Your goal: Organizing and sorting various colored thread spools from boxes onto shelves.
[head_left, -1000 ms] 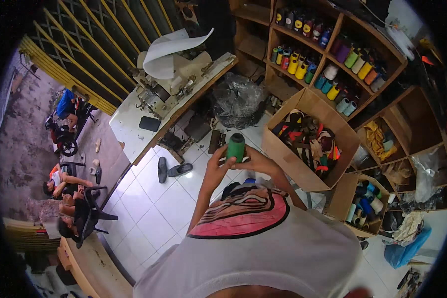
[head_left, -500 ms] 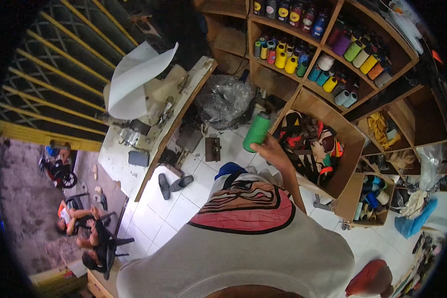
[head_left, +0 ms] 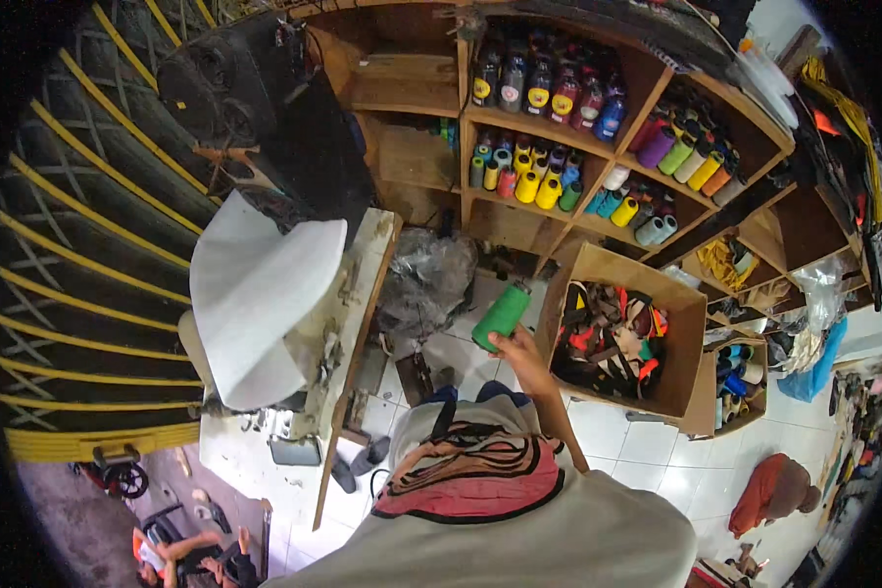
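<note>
A cone of green thread [head_left: 503, 318] is held out in front of me, tilted, with its narrow end pointing up and away. My right hand [head_left: 522, 355] is closed around the wide lower end of it, fingers partly hidden by the cone. Just to the right of that hand stands an open cardboard box [head_left: 678, 368] filled with colourful fabric scraps [head_left: 617, 338]. My left hand does not show anywhere; the grey shirt with its pink printed front covers the lower middle.
Wooden shelves [head_left: 544, 125] ahead hold many thread cones [head_left: 527, 184] and bottles. A smaller box [head_left: 735, 426] of spools sits right. To the left is a sewing table [head_left: 367, 279] with white sheet material [head_left: 265, 294]. A crumpled plastic bag [head_left: 426, 284] and shoes lie on the floor; people sit outside and at right.
The view has tipped upward, so more of the shelves shows and the people outside have slid lower. My right hand still grips the green thread cone, now somewhat lower in the picture.
</note>
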`<move>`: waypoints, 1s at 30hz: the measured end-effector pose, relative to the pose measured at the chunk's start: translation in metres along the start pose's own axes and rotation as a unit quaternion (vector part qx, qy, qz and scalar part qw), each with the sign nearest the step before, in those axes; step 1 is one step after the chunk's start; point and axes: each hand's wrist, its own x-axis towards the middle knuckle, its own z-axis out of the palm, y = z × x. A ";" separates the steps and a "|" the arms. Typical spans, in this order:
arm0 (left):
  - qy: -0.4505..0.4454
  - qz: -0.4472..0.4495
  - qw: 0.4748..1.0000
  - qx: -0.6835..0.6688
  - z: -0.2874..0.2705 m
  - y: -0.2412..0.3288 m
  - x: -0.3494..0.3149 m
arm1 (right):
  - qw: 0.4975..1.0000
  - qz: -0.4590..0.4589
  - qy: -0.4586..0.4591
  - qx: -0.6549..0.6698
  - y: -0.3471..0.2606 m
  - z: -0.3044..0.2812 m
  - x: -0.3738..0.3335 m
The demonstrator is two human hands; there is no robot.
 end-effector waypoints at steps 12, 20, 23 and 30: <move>-0.004 -0.014 1.000 -0.010 -0.024 0.031 0.041 | 1.000 0.012 0.013 0.007 -0.003 0.029 0.061; -0.010 0.019 0.998 0.062 -0.008 0.072 0.067 | 0.996 -0.070 0.001 -0.063 -0.064 0.027 0.086; -0.010 0.155 0.961 0.228 0.005 0.140 0.099 | 0.981 -0.136 -0.035 -0.137 -0.088 0.022 0.095; -0.164 0.650 0.742 -0.031 0.028 0.533 -0.086 | 0.933 -0.162 -0.110 -0.302 -0.141 0.010 0.094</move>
